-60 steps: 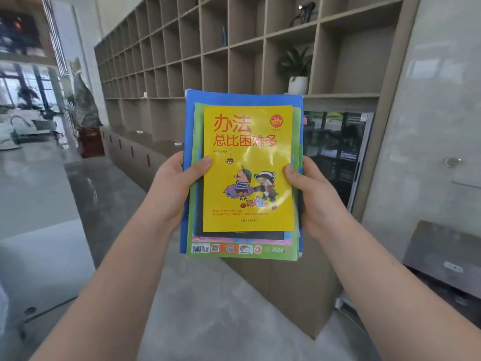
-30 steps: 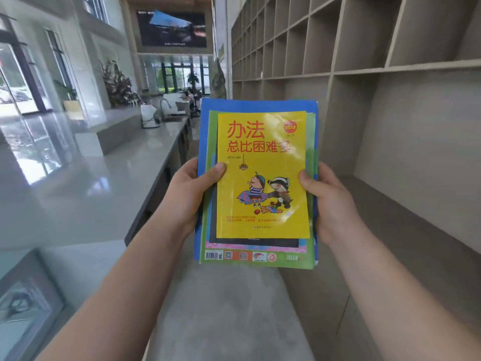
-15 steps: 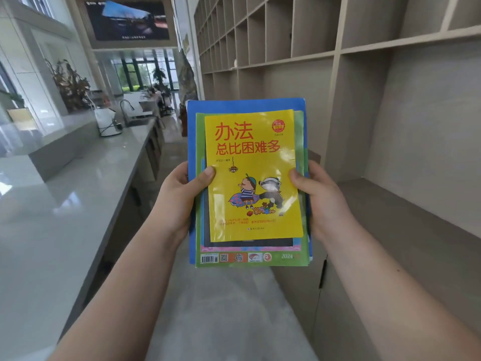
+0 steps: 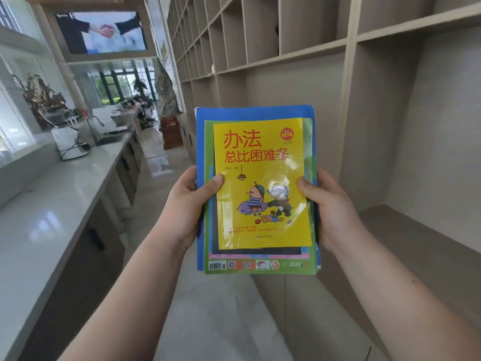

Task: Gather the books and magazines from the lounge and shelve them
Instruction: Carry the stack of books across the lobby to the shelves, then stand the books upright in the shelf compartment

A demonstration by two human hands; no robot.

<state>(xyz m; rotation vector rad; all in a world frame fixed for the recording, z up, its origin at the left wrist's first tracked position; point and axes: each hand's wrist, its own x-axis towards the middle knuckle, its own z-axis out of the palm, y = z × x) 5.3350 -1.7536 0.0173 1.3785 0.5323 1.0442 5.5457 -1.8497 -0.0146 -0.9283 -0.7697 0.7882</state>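
A long pale grey stone counter runs down the room at 9 o'clock; its top is shiny and bounces the light; a white kettle-like pot and a thin curved tap sit far along it at 10 o'clock. A tall beige wooden wall of open square boxes fills the side from 12 to 3 o'clock; one wide low wooden ledge sticks out at 3 o'clock. The grey smooth floor goes between the counter and the shelves, at 6 o'clock. One big wall screen hangs high at 11 o'clock, and big windows with green plants show far down the room.

In the middle, two bare hands hold one stack of thin books and magazines up in the air, well off the counter and the ledge; the stack stands up and faces the camera. I can count about five covers by their edges; the front one is a yellow paper book with red words and cartoon figures; behind it peek a dark one, a pink-edged one, one green magazine with a barcode strip and one big blue one at the back. The left hand pinches the left edge, thumb on the front cover; the right hand pinches the right edge the same way; the other fingers are hidden behind.
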